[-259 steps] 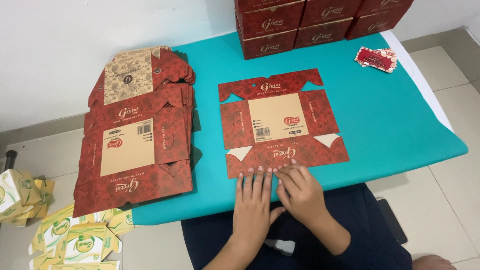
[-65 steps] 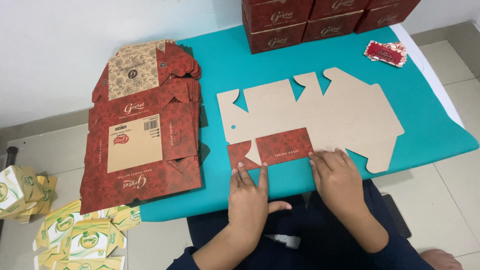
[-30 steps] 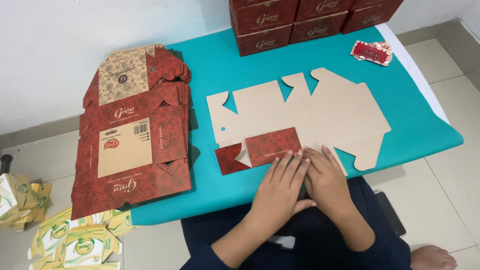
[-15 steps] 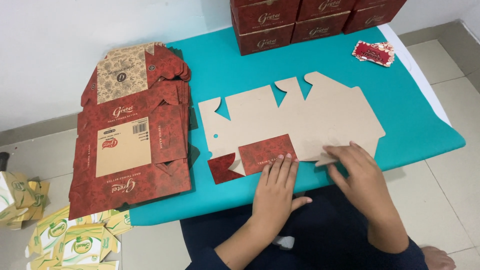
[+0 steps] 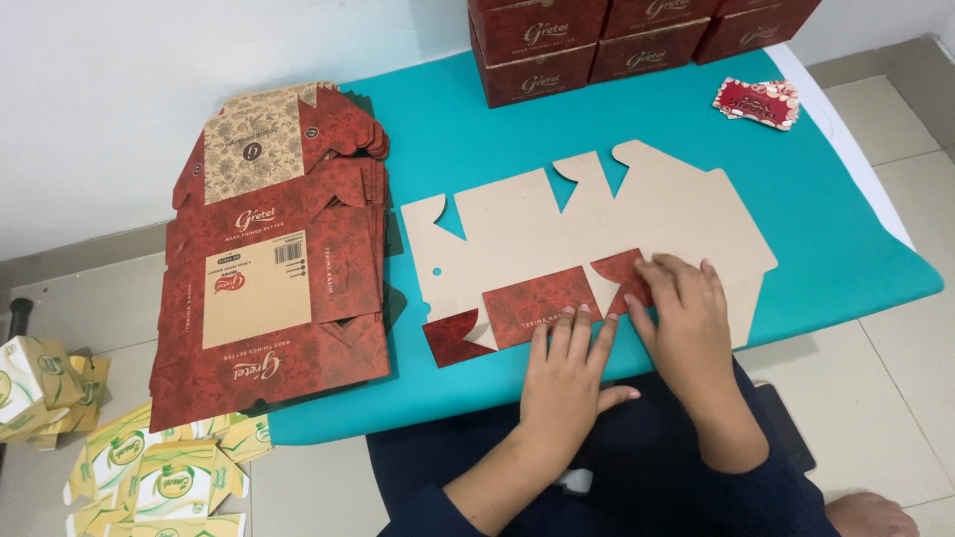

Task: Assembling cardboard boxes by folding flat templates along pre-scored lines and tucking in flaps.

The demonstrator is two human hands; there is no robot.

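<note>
A flat die-cut box blank [image 5: 637, 219] lies plain-brown side up on the teal mat [image 5: 477, 139]. Its near flap [image 5: 537, 303] is folded over, showing red patterned print. My left hand [image 5: 572, 373] presses flat on that red flap's near edge, fingers together. My right hand [image 5: 686, 318] presses down on the small red corner flap [image 5: 622, 273] just to the right, fingers spread on the cardboard.
A tall stack of flat red box blanks [image 5: 274, 288] sits at the mat's left edge. Assembled red boxes [image 5: 617, 40] line the far side, with a small red packet [image 5: 756, 101] at the far right. Yellow-green cartons [image 5: 149, 477] lie on the floor at lower left.
The blank was flipped brown side up and its near flap folded over. In the last second my right hand shifted right and came onto the corner flap; my left hand stays on the red flap.
</note>
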